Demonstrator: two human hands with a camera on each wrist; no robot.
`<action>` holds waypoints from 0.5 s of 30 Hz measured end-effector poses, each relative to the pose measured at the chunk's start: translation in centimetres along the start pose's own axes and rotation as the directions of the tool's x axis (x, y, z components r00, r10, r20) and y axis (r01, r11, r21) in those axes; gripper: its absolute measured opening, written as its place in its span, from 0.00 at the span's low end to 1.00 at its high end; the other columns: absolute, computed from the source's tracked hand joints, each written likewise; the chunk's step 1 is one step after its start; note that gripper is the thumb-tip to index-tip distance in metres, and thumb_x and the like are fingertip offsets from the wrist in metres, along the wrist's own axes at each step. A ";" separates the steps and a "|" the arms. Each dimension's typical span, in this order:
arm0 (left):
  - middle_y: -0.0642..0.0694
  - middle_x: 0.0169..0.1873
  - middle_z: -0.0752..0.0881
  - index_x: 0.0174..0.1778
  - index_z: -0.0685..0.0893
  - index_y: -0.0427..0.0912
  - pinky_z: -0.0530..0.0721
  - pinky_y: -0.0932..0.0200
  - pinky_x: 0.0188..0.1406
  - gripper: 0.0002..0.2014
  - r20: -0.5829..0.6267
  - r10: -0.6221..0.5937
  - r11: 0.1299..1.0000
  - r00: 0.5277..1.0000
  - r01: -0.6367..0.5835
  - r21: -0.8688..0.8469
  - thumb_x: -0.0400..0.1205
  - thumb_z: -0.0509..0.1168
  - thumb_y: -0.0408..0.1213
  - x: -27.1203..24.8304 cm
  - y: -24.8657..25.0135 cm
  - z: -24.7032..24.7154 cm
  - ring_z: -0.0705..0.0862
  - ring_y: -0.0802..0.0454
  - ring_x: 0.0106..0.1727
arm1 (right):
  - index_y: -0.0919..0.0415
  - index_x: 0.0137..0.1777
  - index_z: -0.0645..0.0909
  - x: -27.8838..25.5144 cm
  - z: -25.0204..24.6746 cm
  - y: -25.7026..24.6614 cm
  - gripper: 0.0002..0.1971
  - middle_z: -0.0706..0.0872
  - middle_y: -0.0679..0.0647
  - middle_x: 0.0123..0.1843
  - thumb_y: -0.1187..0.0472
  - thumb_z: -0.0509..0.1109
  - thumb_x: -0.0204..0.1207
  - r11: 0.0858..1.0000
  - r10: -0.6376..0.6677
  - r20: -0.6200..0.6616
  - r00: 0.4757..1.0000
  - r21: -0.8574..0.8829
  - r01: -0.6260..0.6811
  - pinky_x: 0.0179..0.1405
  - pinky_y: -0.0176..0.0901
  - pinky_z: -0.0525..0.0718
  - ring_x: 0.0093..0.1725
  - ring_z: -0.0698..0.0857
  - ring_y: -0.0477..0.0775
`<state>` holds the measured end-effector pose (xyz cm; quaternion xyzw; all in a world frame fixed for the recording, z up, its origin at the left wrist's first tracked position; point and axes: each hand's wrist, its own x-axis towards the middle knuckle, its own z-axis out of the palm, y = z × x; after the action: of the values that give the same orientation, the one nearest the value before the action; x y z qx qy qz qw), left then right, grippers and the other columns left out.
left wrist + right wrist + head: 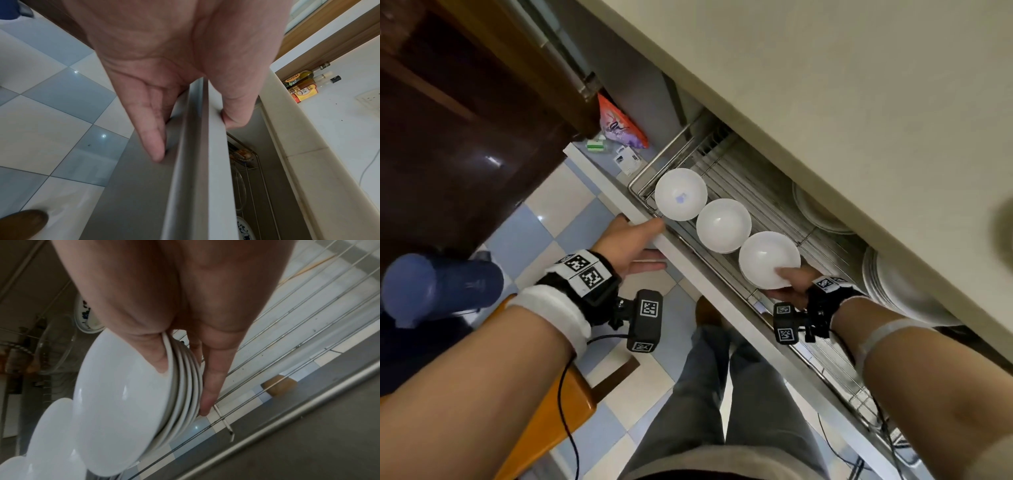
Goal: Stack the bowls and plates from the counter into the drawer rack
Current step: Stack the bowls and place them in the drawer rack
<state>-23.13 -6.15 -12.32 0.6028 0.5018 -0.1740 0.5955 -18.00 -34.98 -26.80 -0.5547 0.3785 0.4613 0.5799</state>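
Down at the drawer rack (763, 219): right hand (789, 286) pinching a stack of white bowls (769, 259), thumb inside the rim, beside two more bowls (723, 224). Left hand (628, 245) clamped over the drawer front (197, 162).

Both bare forearms carry white wristbands (558, 317) and black wrist straps (585, 274) with square black-and-white markers. A small black marker-tagged camera (645, 320) hangs from each strap, trailing thin black cables (566, 404). Grey trousers (722, 394) fill the lower centre of the frame.

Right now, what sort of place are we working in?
Most likely a home kitchen: a pull-out wire drawer rack under the counter holds white bowls and plates, and oil bottles stand on the counter.
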 end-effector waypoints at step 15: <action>0.35 0.58 0.90 0.63 0.81 0.34 0.92 0.45 0.44 0.23 -0.028 -0.045 0.987 0.999 0.048 0.151 0.79 0.73 0.47 -2.8 1.4 0.9 0.92 0.41 0.50 | 0.52 0.79 0.71 -5.7 -1.7 -2.7 0.25 0.74 0.61 0.79 0.61 0.68 0.82 0.966 -0.005 -0.121 0.993 -0.257 -0.027 0.49 0.61 0.81 0.64 0.79 0.64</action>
<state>-22.86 -7.72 -9.52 0.6367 0.5084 -0.2181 0.5373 -16.95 -37.22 -20.77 -0.6501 0.3528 0.4755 0.4763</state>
